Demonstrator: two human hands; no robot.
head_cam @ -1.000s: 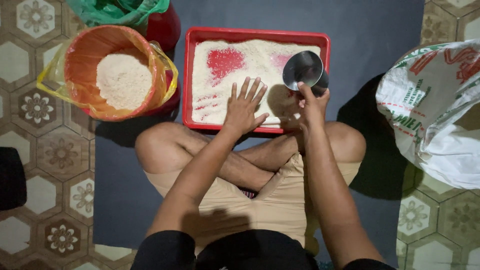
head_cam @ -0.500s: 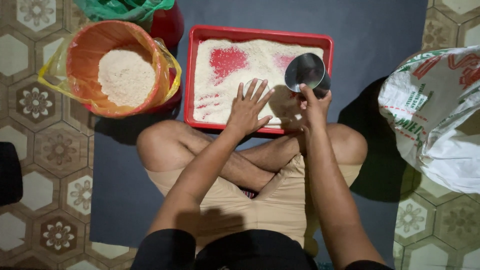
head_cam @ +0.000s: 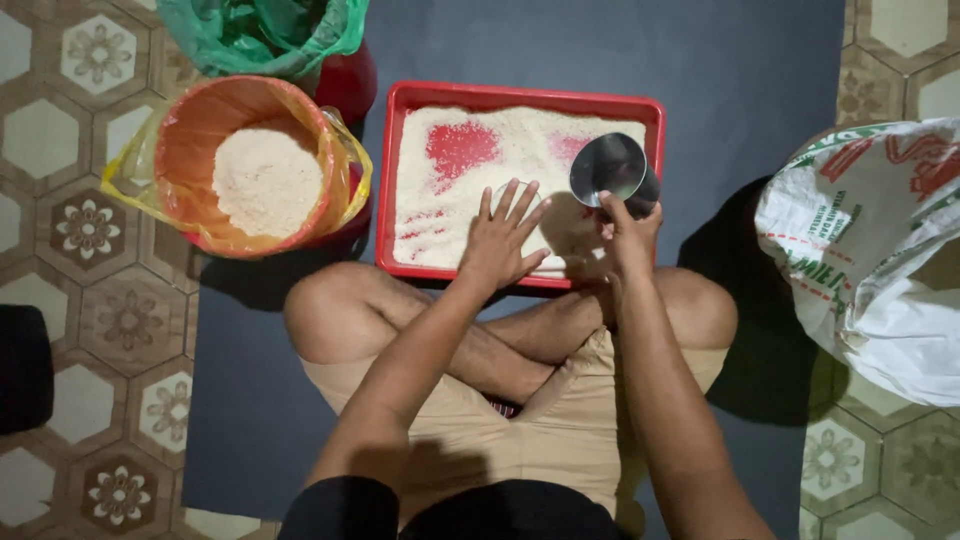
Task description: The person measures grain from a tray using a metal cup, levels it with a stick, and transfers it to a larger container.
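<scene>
Little was changed since the earlier frames: the left hand (head_cam: 503, 236) was kept flat on the rice, shifted only slightly, and the metal cup (head_cam: 612, 170) was held tilted at the same spot over the tray.

Left hand: fully open, fingers (head_cam: 520, 200) spread wide, palm pressed down on the white rice (head_cam: 470, 200) near the front edge of the red tray (head_cam: 400, 180). Nothing was gripped. A pale round shape was seen under the fingertips; what it was could not be told.

Right hand (head_cam: 628, 232): closed around the lower part of the metal cup, thumb on the near side. Cup was tipped with its open mouth turned up toward the camera, held above the right part of the tray. Contents of the cup could not be made out.

Tray was set on a dark mat (head_cam: 700, 60), just in front of the crossed legs. Rice was spread thin, with bare red patches exposed toward the back.

Orange bucket (head_cam: 200, 130) lined with clear plastic was placed left of the tray, nearly touching it, with a mound of the same grain inside. Green bag (head_cam: 250, 30) was seen behind the bucket. White woven sack (head_cam: 880, 250) lay well to the right, on the tiled floor (head_cam: 80, 300).
</scene>
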